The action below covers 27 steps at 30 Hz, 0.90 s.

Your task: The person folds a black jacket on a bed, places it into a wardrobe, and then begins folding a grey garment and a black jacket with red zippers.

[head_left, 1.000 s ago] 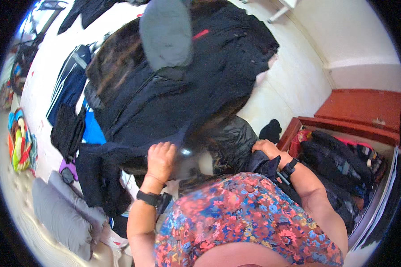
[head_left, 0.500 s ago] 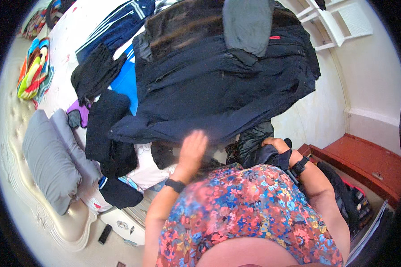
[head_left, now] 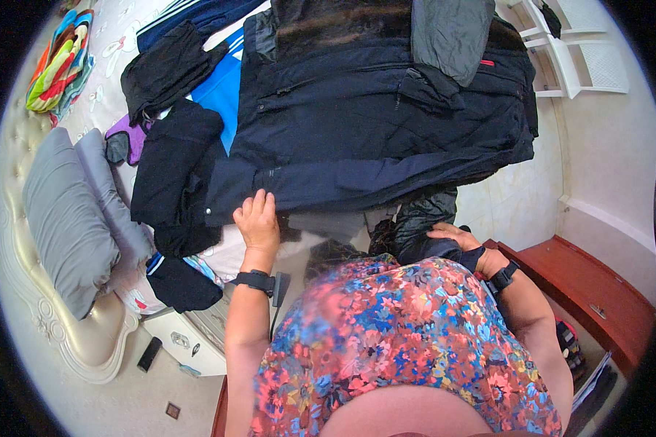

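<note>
Hands (head_left: pixel 257 224) on clothes (head_left: pixel 350 124); grey pillows (head_left: pixel 67 226)

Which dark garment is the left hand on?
The large dark jacket with the red strip; left hand is on its near edge. The smaller black garments left of it lie clear.

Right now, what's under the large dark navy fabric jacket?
A bright blue, white-striped fabric piece appears to run beneath the jacket at its left side; anything else there is covered.

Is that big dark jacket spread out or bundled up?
Spread out: the dark jacket lies broad and flat, with the left hand at its near edge.
</note>
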Each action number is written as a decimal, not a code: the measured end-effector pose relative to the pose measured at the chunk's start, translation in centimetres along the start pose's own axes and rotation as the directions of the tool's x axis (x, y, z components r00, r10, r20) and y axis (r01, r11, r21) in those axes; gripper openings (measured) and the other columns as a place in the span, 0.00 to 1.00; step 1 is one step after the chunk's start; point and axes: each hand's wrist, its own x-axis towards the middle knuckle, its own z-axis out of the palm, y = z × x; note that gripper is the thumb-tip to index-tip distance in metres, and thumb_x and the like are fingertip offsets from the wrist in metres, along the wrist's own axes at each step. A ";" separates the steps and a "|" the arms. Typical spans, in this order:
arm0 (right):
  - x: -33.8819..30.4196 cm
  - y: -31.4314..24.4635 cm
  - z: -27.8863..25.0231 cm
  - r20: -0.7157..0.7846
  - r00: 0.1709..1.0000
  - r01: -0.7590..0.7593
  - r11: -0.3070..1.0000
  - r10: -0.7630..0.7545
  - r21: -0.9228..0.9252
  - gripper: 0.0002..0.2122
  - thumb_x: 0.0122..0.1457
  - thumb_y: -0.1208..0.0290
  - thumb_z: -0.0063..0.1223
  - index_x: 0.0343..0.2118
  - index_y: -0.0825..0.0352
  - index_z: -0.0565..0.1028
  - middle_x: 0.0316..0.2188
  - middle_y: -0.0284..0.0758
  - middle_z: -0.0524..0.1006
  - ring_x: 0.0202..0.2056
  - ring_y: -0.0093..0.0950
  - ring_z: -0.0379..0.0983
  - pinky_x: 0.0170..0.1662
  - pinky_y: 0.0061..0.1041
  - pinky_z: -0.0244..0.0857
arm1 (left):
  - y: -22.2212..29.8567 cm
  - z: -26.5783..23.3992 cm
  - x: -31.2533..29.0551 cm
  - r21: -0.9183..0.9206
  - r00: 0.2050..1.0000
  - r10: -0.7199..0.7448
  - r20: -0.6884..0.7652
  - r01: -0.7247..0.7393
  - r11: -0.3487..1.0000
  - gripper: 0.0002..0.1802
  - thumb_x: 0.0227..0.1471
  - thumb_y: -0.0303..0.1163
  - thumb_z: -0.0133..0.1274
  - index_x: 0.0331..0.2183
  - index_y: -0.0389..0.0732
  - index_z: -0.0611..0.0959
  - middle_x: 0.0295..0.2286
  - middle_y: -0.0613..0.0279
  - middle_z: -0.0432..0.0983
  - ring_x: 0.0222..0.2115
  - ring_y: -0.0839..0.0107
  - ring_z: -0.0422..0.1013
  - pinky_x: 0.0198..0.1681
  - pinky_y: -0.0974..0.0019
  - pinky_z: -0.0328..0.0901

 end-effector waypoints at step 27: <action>4.0 -5.1 -0.1 -0.230 0.970 0.059 0.996 -0.072 -0.065 0.16 0.45 0.72 0.58 0.39 0.67 0.74 0.36 0.41 0.75 0.39 0.39 0.73 0.44 0.32 0.66 | -1.8 -5.5 3.2 -0.279 0.952 0.169 -0.256 -0.240 0.930 0.08 0.41 0.22 0.46 0.30 0.37 0.74 0.30 0.56 0.72 0.36 0.60 0.68 0.48 0.52 0.55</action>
